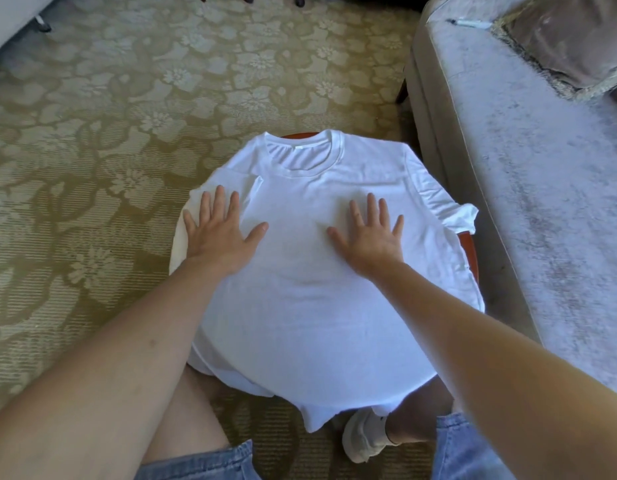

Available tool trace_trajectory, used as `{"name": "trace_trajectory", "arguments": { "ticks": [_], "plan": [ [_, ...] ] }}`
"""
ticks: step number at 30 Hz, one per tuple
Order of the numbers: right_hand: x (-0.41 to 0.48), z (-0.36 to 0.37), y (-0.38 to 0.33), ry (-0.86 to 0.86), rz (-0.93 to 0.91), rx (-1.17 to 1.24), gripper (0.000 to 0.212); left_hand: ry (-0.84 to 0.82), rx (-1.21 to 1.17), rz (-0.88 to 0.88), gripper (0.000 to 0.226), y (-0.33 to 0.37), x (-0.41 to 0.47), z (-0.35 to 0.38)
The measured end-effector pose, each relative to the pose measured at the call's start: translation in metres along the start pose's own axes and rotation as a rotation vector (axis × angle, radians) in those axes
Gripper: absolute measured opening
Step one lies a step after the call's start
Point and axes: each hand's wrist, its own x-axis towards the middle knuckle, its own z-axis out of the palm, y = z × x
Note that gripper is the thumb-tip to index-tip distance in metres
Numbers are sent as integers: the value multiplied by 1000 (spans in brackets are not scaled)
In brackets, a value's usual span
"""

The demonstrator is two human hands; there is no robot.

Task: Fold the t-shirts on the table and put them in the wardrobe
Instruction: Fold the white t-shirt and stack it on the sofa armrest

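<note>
A white t-shirt lies spread face up over a small round wooden table, collar at the far side, hem hanging over the near edge. More white cloth shows under it at the near left. My left hand lies flat with spread fingers on the shirt's left side, by the left sleeve. My right hand presses flat on the chest area, fingers spread. The right sleeve droops off the table's right edge.
A grey sofa stands close on the right, with a cushion and a pen on it. Patterned beige carpet covers the floor. My knees and a white shoe are under the table's near edge.
</note>
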Motion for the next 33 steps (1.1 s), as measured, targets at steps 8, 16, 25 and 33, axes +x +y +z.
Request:
{"name": "trace_trajectory", "arguments": {
  "ticks": [8,16,25,33],
  "plan": [
    [-4,14,5,7,5,28,79,-26,59,-2,81,20,1,13],
    [-15,14,5,-40,7,69,80,-82,30,-26,84,24,1,3],
    [-11,-25,99,249,284,320,63,-26,14,247,76,161,-9,14],
    [-15,-26,172,98,176,362,61,-10,62,271,74,225,-25,55]
  ]
}}
